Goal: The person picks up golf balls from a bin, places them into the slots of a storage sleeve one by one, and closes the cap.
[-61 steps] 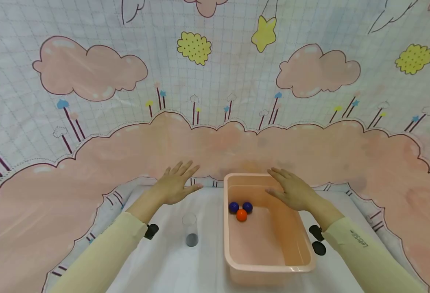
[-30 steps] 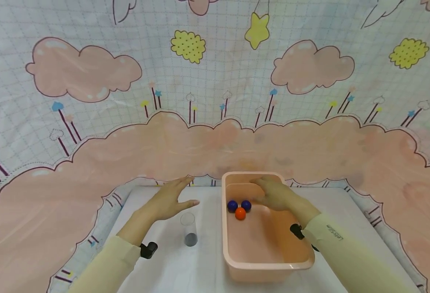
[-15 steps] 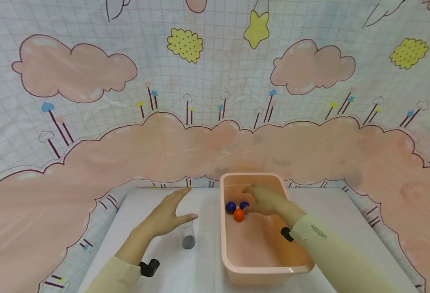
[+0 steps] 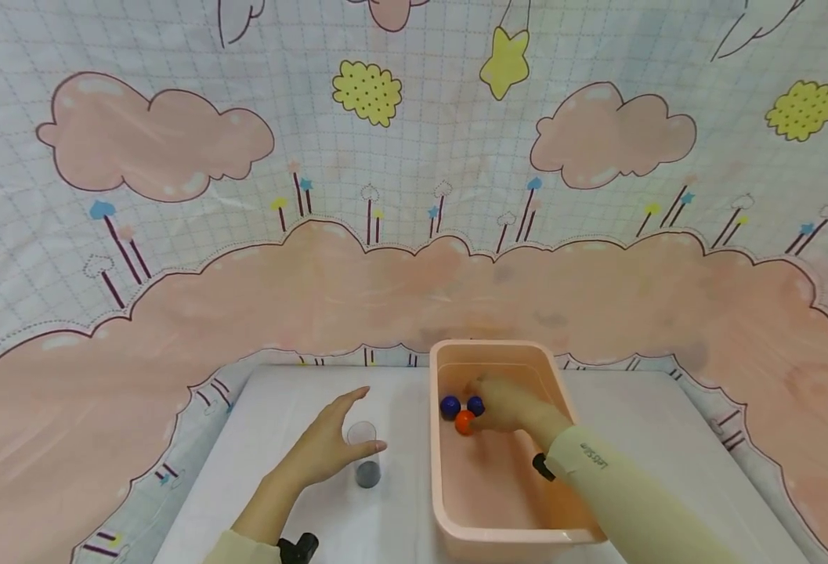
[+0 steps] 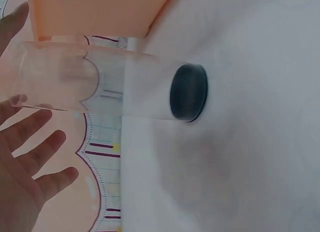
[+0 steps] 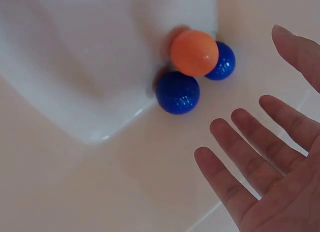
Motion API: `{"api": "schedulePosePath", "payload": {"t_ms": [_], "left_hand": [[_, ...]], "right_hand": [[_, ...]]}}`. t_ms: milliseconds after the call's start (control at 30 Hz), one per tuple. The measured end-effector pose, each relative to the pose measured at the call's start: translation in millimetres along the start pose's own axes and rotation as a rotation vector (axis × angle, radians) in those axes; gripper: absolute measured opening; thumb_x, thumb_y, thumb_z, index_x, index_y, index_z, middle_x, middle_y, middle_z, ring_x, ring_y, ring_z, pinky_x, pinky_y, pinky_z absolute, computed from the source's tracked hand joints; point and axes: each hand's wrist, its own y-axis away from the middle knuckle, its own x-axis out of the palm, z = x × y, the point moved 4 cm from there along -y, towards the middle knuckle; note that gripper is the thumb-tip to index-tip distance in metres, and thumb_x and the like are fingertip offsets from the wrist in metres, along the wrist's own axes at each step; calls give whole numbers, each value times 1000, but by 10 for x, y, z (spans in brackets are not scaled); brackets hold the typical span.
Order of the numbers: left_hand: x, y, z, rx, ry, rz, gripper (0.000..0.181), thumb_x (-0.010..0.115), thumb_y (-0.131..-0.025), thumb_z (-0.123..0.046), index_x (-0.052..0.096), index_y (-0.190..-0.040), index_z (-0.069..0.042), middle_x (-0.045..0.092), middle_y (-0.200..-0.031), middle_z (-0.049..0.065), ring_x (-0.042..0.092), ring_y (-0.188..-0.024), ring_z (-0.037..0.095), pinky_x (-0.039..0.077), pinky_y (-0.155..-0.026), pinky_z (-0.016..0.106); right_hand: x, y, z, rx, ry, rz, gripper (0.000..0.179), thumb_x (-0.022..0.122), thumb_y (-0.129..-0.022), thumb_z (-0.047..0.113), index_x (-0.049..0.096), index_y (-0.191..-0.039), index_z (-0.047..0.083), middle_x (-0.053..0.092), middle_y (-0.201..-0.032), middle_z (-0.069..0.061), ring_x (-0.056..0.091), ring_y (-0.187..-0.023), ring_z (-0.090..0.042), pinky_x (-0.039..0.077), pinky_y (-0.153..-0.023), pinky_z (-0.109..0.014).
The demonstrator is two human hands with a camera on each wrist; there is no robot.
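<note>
A clear tube with a dark base (image 4: 367, 475) stands upright on the white table. My left hand (image 4: 323, 448) is right beside it, thumb and fingers spread, thumb overlapping the tube in the head view. In the left wrist view the clear tube (image 5: 150, 87) spans the gap between thumb and fingers, fingertips close to its upper end. Inside the peach plastic bin (image 4: 437, 470) lie an orange ball (image 6: 194, 53) and two blue balls (image 6: 177, 93), clustered together. Over them reaches my right hand (image 4: 511, 403), fingers apart and holding nothing in the right wrist view.
The bin's raised walls surround the right hand and the balls. White tabletop (image 4: 639, 439) extends right of the bin, and a patterned cloth (image 4: 414, 298) with clouds rises behind the table. Dark wrist camera mounts (image 4: 298, 548) sit at both sleeves.
My right hand has moved left and down into the bin, toward the balls. My left hand has come down and nearer, to the side of the tube. Balls and tube stay put.
</note>
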Motion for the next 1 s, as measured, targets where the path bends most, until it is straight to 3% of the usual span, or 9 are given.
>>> {"api": "schedulePosePath", "payload": {"t_ms": [100, 200, 267, 533, 700, 1000], "left_hand": [[81, 34, 44, -18, 51, -10, 103, 84, -75, -64, 38, -159, -27, 44, -162, 2, 39, -151, 37, 35, -117, 66], [157, 82, 93, -35, 96, -16, 101, 88, -74, -59, 41, -157, -27, 48, -159, 0, 43, -149, 35, 37, -116, 67], [204, 118, 127, -39, 118, -23, 100, 89, -73, -56, 42, -156, -26, 50, -157, 0, 45, -146, 35, 38, -114, 67], [408, 271, 270, -68, 150, -18, 94, 91, -76, -46, 44, -154, -21, 55, -151, 7, 52, -137, 41, 45, -106, 68], [466, 319, 322, -57, 157, -35, 90, 91, -76, -46, 46, -150, -22, 57, -149, 10, 53, -136, 42, 44, -109, 66], [527, 336, 377, -72, 171, -45, 81, 91, -77, -40, 52, -143, -15, 58, -146, 20, 59, -127, 49, 51, -101, 65]], "right_hand": [[32, -14, -9, 20, -21, 4, 47, 88, -83, 37, 70, -115, 8, 69, -92, -3, 60, -81, -19, 56, -84, -37], [77, -34, -17, 34, -11, 3, 35, 88, -82, 37, 71, -96, 9, 56, -69, 2, 56, -67, -17, 50, -69, -32], [123, -53, -28, 44, -9, 2, 33, 88, -83, 35, 68, -90, 9, 49, -64, 2, 54, -62, -17, 45, -63, -30], [317, -135, -22, 8, 72, 6, 30, 86, -82, 25, 61, -78, 9, 51, -76, 0, 51, -66, -18, 45, -65, -32], [351, -191, -21, 49, 71, 3, 27, 84, -83, 19, 59, -74, 11, 54, -71, -1, 53, -67, -20, 47, -65, -31], [384, -231, -17, 112, 141, 25, 23, 80, -89, 12, 58, -86, 9, 54, -78, -4, 54, -71, -19, 48, -62, -28]]}}
